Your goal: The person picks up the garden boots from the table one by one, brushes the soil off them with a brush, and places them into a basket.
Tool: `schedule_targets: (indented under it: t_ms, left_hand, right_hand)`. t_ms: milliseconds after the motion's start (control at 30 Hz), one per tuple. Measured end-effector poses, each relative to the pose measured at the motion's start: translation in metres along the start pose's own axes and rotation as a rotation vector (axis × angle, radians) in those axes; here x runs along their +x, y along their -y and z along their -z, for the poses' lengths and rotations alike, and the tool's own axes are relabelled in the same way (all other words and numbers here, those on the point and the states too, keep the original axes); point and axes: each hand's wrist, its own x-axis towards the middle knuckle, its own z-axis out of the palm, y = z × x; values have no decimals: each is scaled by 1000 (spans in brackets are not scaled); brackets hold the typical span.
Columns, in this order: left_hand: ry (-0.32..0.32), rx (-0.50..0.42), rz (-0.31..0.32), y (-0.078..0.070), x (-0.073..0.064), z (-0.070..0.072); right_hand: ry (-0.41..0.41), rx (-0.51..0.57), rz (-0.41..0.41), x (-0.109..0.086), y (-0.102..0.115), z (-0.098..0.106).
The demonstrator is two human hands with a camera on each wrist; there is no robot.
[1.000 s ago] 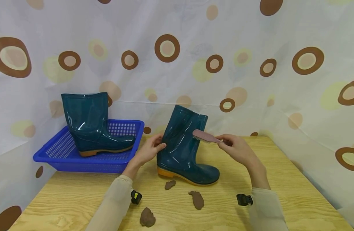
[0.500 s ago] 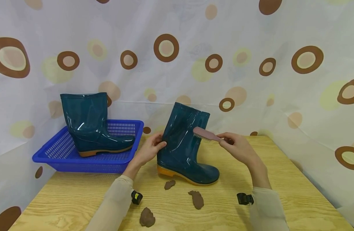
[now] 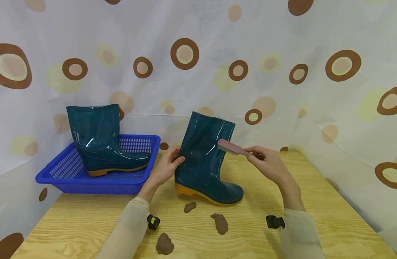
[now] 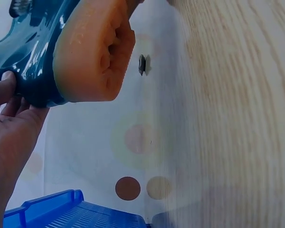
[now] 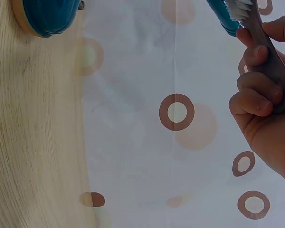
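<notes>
A dark teal rubber boot (image 3: 201, 165) with an orange-tan sole stands tilted in the middle of the head view, toe to the right. My left hand (image 3: 170, 164) grips the back of its ankle, thumb on the near side. In the left wrist view the boot's heel (image 4: 92, 57) is raised off the tabletop. A pinkish scrubbing brush (image 3: 232, 147) has its bristles against the front edge of the shaft. My right hand (image 3: 268, 163) holds the brush by the handle (image 5: 275, 71), fingers curled round it in the right wrist view.
At the left, a blue plastic basket (image 3: 98, 189) bears a second teal boot (image 3: 96, 138), upright. Several brown clay-like lumps, among them a flat piece (image 3: 220, 223) and a thicker one (image 3: 164, 244), lie on the wooden table (image 3: 250, 237) before the boot. A patterned curtain (image 3: 211, 97) hangs behind.
The boot's shaft has risen slightly and its creased top looks fuller. The brush has moved a little up along the shaft's front edge. Both hands keep their holds.
</notes>
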Motion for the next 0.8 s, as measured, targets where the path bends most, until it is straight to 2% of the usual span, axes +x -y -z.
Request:
schedule_targets:
  t_ms: [233,800]
  left_hand:
    - [-35,-35,23,-1,1,1]
    - [-171,-55,-53,-1,5,2]
  right_hand:
    - [-13,-13,-6,-1,1,2]
    - [-78,32,35,-6,-3,9]
